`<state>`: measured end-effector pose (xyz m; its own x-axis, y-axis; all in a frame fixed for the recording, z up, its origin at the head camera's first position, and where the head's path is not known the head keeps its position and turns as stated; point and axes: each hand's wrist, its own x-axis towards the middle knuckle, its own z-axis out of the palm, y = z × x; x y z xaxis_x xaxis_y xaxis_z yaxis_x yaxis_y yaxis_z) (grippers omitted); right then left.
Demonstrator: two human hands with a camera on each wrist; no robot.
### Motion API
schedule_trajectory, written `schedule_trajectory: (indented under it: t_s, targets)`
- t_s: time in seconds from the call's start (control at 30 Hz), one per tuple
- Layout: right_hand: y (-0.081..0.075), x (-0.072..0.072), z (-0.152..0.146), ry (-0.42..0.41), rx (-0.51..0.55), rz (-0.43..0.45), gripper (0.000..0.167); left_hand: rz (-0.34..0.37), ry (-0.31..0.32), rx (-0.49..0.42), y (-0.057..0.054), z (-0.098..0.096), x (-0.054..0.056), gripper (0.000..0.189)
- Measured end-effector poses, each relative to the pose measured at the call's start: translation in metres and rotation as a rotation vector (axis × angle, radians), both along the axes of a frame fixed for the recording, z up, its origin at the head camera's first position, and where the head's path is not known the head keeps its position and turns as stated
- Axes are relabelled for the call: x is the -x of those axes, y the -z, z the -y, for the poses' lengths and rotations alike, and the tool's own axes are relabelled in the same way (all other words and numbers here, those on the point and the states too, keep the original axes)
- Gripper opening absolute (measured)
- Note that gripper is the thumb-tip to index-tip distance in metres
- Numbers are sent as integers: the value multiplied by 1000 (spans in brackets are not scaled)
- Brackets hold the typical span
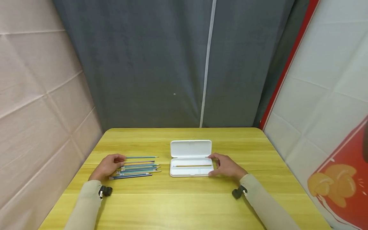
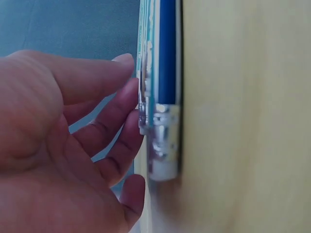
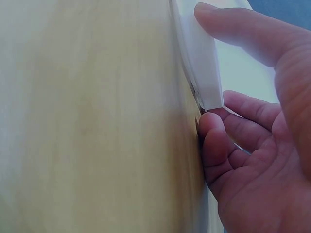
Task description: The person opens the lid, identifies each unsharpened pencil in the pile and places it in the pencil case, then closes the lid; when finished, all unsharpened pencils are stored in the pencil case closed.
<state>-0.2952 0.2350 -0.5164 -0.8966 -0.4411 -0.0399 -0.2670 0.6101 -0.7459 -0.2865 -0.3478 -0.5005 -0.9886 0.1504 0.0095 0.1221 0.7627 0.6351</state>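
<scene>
Several pencils [image 1: 138, 170] lie side by side on the table, their eraser ends towards my left hand [image 1: 107, 166]. Its thumb and fingertips pinch the end of a blue-green pencil [image 1: 142, 157] beyond the pile. In the left wrist view a dark blue pencil [image 2: 167, 53] with a white eraser lies beside the fingers; the pinched end is hidden there. A white pencil case [image 1: 191, 172] stands unfolded at the middle, with one yellow pencil [image 1: 192, 165] inside. My right hand [image 1: 227, 166] grips its right end, thumb at the near corner and fingers at the far side.
The case's raised lid [image 1: 191, 149] leans back behind its tray. Beneath everything is a yellow wood-grain table [image 1: 178, 204]. A grey curtain [image 1: 149, 70] hangs behind the table, with pale cloth walls [image 1: 43, 111] on either side.
</scene>
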Motion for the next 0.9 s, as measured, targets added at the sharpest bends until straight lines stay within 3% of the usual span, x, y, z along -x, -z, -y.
schedule_trajectory:
  t_s: [0.63, 0.9]
  targets:
    - [-2, 0, 2, 6, -3, 9, 80, 82, 21, 41, 2, 7, 4, 23]
    - [-1, 0, 1, 4, 2, 9, 80, 114, 9, -14, 2, 7, 5, 19]
